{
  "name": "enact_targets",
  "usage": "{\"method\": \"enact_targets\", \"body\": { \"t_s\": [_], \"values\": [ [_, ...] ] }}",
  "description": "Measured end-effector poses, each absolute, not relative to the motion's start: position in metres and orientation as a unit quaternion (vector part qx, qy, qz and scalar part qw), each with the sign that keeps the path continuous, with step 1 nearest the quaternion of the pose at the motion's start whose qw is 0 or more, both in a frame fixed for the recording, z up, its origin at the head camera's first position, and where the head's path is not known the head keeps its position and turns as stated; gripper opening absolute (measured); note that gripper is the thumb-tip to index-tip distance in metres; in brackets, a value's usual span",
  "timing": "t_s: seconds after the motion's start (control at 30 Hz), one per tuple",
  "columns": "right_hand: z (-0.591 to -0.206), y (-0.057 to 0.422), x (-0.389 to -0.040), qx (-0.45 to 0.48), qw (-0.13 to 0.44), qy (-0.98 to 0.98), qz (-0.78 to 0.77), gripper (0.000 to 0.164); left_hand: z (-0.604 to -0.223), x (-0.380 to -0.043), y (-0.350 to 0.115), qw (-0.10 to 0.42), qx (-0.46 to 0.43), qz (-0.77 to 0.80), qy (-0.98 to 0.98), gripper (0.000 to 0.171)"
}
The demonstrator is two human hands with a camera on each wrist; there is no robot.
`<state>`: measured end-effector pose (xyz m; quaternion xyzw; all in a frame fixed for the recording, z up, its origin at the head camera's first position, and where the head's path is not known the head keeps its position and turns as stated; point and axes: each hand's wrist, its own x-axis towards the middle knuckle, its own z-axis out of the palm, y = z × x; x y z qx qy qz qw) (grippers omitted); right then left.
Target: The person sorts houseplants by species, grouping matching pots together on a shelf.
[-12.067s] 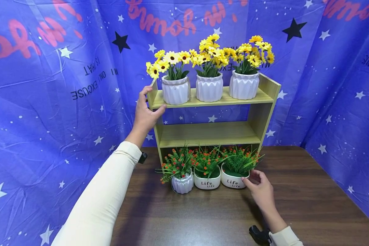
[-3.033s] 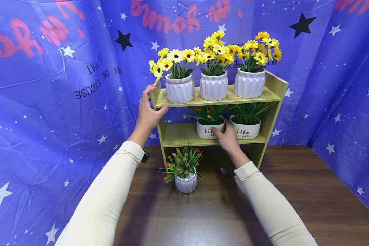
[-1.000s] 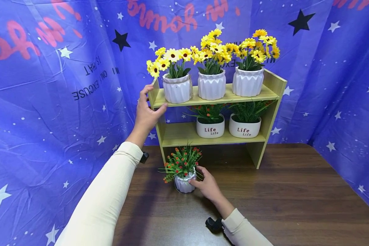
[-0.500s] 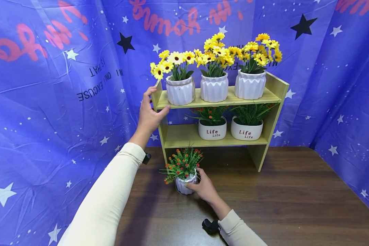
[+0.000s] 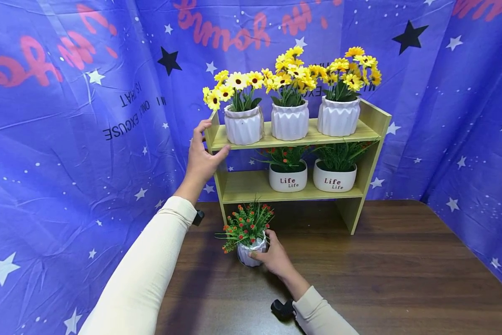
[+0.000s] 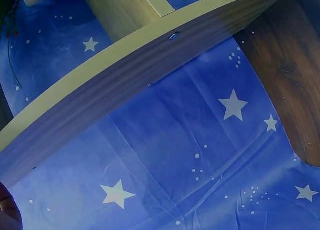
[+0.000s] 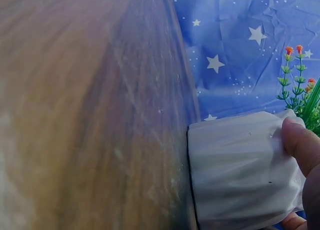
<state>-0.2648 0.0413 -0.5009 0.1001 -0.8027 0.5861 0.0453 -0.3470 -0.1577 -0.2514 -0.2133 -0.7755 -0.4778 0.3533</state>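
Observation:
In the head view, my right hand (image 5: pixel 277 258) grips a fluted white pot with a red-flowered plant (image 5: pixel 247 228), standing on the table before the shelf's lower left. The right wrist view shows my thumb on the side of the pot (image 7: pixel 240 165) near its rim; a fingertip shows at the lower edge. My left hand (image 5: pixel 201 160) holds the upper left side of the wooden shelf (image 5: pixel 246 184), thumb in front and fingers at the outer side. On the middle board stand two oval "Life" planters, the left planter (image 5: pixel 288 180) and the right planter (image 5: pixel 334 180).
Three white pots of yellow flowers stand on the top board: left pot (image 5: pixel 243 126), middle pot (image 5: pixel 290 122), right pot (image 5: pixel 338 117). The brown wooden table (image 5: pixel 384 270) extends right and forward. A blue starry cloth (image 5: pixel 66 209) hangs behind and at the sides.
Since the earliest frame, both "Life" planters have moved from the table to the middle board. My right hand has come down from there to the fluted pot. The left hand stays on the shelf.

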Motion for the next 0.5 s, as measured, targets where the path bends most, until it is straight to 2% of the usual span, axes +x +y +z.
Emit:
{"method": "enact_targets", "body": {
  "t_s": [0.27, 0.5],
  "values": [
    [-0.5053, 0.0402, -0.2683, 0.091, 0.046, -0.793, 0.601, 0.075, -0.2512, -0.3478, -0.1575, 0.350, -0.208, -0.481, -0.777, 0.069],
    [-0.5061, 0.0413, -0.2680, 0.098, 0.053, -0.794, 0.598, 0.078, -0.2519, -0.3488, -0.1576, 0.356, -0.208, -0.479, -0.775, 0.068]
  ]
}}
